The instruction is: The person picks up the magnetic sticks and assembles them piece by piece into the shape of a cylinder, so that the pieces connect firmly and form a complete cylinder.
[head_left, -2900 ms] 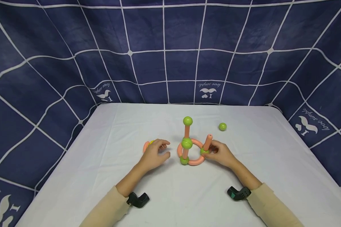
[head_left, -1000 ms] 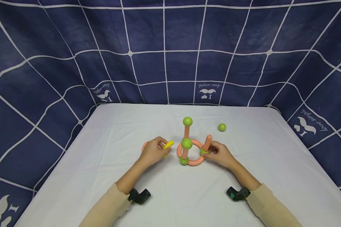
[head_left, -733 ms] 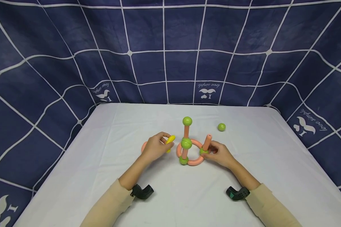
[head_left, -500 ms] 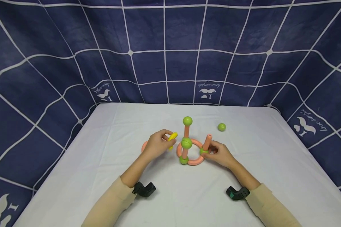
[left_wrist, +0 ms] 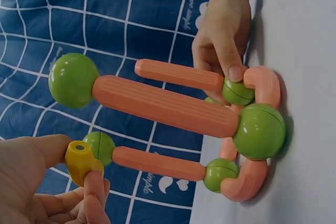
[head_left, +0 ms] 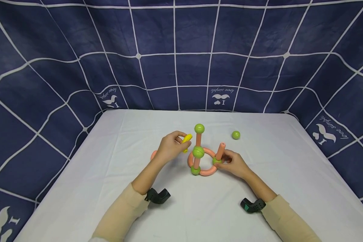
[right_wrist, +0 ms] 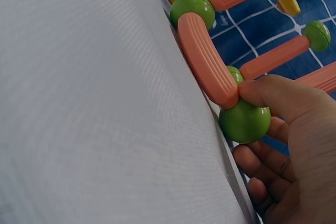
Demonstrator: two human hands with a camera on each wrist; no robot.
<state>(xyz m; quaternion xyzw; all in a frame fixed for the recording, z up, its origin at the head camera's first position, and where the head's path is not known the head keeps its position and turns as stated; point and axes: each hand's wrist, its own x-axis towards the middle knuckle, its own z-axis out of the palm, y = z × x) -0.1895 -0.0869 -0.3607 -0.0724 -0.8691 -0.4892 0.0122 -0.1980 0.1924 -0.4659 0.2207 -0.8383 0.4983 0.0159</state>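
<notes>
My left hand [head_left: 170, 148] pinches a short yellow curved rod [left_wrist: 79, 163] between thumb and fingers, raised beside the upright parts of a ball-and-rod toy. That toy has a ring of curved orange rods [head_left: 208, 172] joined by green balls, from which straight orange rods stand up. Two uprights carry a green ball on top, such as the near one [left_wrist: 73, 80]; the right upright [head_left: 220, 151] has a bare upper end. With thumb and fingers, my right hand [head_left: 234, 164] grips the green ball [right_wrist: 244, 121] at the foot of that bare upright.
A loose green ball [head_left: 236, 135] lies on the white tablecloth [head_left: 199, 208] at the back right. Partly hidden behind my left wrist is a curved orange piece [head_left: 153, 154]. A dark blue checked curtain [head_left: 193, 70] surrounds the table's back and sides.
My left hand has picked up the yellow curved rod from the table on the left and carried it up and rightward to the uprights. My right hand has stayed on its ball.
</notes>
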